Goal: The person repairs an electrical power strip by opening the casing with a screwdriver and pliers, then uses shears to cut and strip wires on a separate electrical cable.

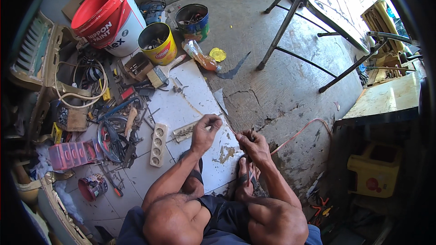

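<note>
My left hand (206,131) is closed in a pinch at one end of a thin reddish wire (230,130), above the white tiled patch of floor. Lower and to the right, my right hand (254,147) is closed round the same wire, along with a dark, thin item that I cannot make out. A pinkish cord (303,134) loops from the right hand across the concrete. A white four-socket power strip (158,145) lies left of my left hand, and an opened strip housing (184,132) lies just behind that hand, partly hidden by it.
Tools (116,140), a coiled cable (79,100) and clear red boxes (75,154) crowd the left. Buckets (106,20) and a bottle (200,56) stand or lie behind. A metal folding frame (281,41) stands back right; a yellow container (372,177) sits under a bench (381,102).
</note>
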A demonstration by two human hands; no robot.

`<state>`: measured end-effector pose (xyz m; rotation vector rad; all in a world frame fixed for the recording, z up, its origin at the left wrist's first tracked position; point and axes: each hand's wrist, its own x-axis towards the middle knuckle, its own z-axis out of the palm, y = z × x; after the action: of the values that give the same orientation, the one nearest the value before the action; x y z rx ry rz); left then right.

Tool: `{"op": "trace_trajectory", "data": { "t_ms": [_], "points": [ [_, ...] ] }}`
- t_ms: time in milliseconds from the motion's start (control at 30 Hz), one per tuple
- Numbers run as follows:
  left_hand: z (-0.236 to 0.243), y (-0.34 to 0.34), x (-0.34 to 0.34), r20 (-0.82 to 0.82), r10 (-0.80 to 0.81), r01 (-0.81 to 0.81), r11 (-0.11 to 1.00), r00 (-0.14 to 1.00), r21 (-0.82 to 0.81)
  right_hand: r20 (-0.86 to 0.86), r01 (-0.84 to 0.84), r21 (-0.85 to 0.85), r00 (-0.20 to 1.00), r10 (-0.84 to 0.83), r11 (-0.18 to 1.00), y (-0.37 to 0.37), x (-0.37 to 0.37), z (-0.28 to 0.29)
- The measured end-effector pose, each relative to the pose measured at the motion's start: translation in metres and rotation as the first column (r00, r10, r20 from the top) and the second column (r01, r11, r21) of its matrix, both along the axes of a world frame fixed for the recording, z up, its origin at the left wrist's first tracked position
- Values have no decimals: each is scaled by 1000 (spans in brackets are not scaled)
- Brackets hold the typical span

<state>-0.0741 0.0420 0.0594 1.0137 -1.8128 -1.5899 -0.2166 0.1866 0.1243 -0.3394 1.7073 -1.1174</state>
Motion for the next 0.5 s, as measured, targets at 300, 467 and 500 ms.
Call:
{"op": "trace_trajectory", "data": {
  "t_ms": [300, 467, 500],
  "points": [
    [-52, -33, 63, 778, -38, 499, 787, 627, -363, -387, -37, -83, 922, 2, 996, 16, -19, -29],
    [-33, -39, 58, 635, -59, 493, 687, 770, -534, -645, -177, -73, 759, 88, 982, -3, -25, -3],
    [-24, -38, 55, 575, -66, 482, 629, 815, -610, -672, -193, -86, 736, 86, 977, -3, -26, 1]
  ]
}}
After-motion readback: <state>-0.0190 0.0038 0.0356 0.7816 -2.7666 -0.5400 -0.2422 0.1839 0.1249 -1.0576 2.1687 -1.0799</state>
